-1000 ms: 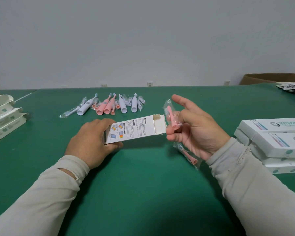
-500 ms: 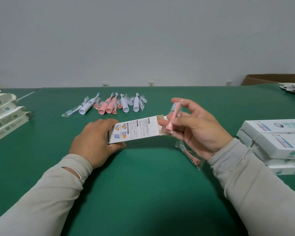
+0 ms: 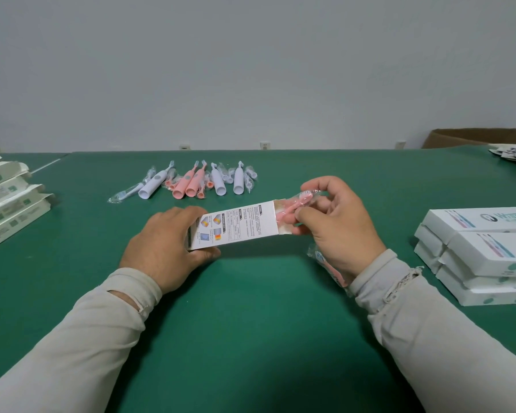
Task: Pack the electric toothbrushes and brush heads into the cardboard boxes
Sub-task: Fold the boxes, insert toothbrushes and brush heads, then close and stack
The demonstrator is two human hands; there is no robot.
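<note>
Left hand (image 3: 164,242) clamped the box (image 3: 236,226) steady mid-desk (image 3: 251,338) so the right hand (image 3: 337,225), pinching a wrapped brush head (image 3: 295,204), could feed it in.

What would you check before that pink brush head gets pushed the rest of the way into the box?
1. Box steadied: ok. The left hand grips the closed end of the cardboard box.
2. Open end clear: ok. The flap at the right end is folded back and the mouth is open.
3. Brush head lined up: ok. The wrapped pink brush head, pinched by the right hand, has its base already in the mouth.
4. Room inside the box: cannot tell. The interior is hidden.
5. Second wrapped brush head: ok. It sticks out under the right hand, but how it is held is hidden.
6. More stock ready: ok. Toothbrushes lie further back on the table.
</note>
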